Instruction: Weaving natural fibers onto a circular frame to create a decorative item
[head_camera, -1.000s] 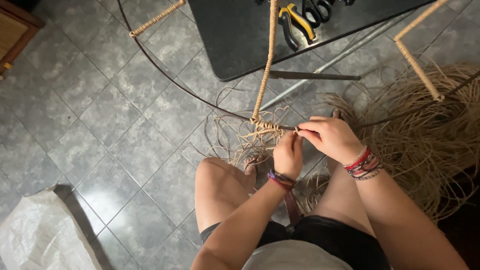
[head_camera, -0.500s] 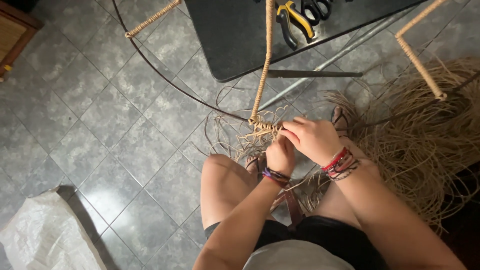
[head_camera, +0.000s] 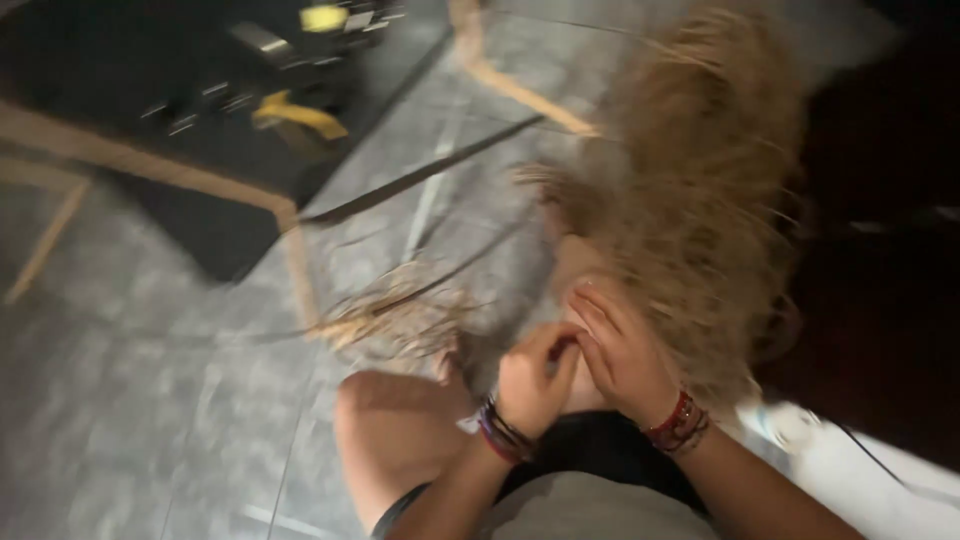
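The picture is blurred by motion. My left hand (head_camera: 530, 385) and my right hand (head_camera: 625, 355) are pressed together above my lap, fingers curled, pinching thin raffia strands. Both wrists wear beaded bracelets. A big heap of tan raffia fibre (head_camera: 700, 200) rises just behind my right hand. To the left of my hands lies a tangle of loose fibre (head_camera: 400, 315) at the foot of a fibre-wrapped frame rod (head_camera: 300, 270). My bare knee (head_camera: 390, 430) is below the left hand.
A black table top (head_camera: 130, 90) at the upper left carries yellow-handled pliers (head_camera: 295, 112) and other tools. Grey tiled floor (head_camera: 150, 400) spreads to the left. A dark area fills the right side, with a white object (head_camera: 800, 425) low down.
The view has swung sharply right and tilted. My hands have drawn back from the wrapped rod's junction toward my lap, still close together.
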